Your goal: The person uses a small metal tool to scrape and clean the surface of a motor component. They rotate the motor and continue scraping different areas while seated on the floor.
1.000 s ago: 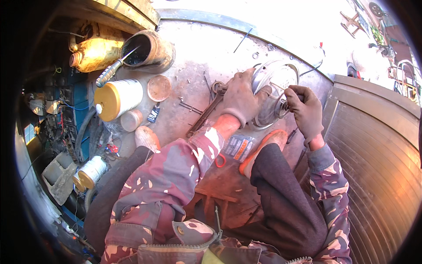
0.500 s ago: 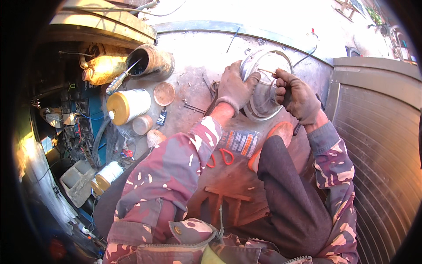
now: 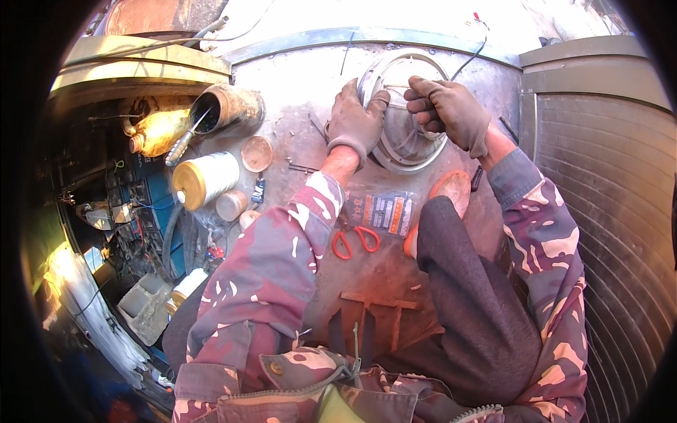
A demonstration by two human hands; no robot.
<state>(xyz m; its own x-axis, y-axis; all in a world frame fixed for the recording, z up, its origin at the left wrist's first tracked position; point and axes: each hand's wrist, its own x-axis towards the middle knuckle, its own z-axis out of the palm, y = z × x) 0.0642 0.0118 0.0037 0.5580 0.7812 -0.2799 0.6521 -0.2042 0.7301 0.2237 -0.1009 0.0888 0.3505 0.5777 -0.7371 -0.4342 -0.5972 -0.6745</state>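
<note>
Round metal part (image 3: 400, 154) is set on the floor (image 3: 296, 187) past the feet, face roughly up. Across it, a thin stick (image 3: 395, 86) is pointed left, pinched in the right hand's (image 3: 458, 116) fingertips, other fingers loosely curled. The rim's gripped by the half-curled left hand (image 3: 355, 121). Since a second ago, the right hand's been shifted farther out.

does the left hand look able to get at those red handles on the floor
Probably yes, once the left hand leaves the round metal part; nothing seems to cover the red handles lying beside the plastic packet.
</note>
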